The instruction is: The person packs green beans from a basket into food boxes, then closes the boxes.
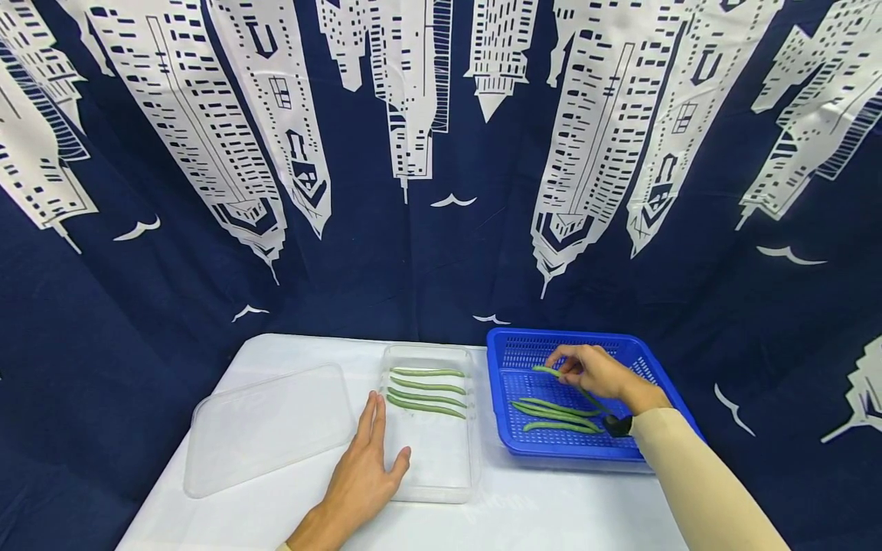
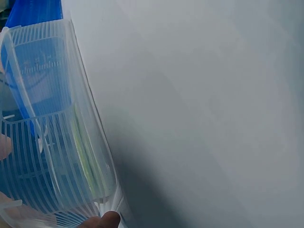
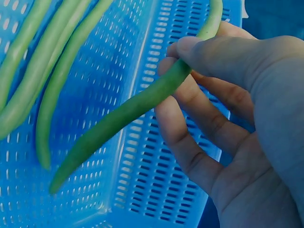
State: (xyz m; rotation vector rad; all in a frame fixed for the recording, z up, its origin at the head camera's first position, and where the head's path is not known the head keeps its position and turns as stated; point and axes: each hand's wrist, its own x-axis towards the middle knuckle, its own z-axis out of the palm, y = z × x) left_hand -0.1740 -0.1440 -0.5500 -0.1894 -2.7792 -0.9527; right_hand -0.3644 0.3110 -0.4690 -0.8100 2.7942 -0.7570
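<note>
My right hand pinches a green bean between thumb and fingertips above the blue basket. Below it, several more green beans lie together on the basket's perforated floor. A clear plastic container stands left of the basket, with several green beans laid crosswise in a row in its far half. My left hand rests at the container's left rim, fingers straight and thumb spread out over the container. In the left wrist view, a fingertip shows by the container's ribbed wall.
A clear flat lid lies tilted on the white table, left of the container. Behind the table hangs a dark blue cloth printed with white upside-down buildings and birds.
</note>
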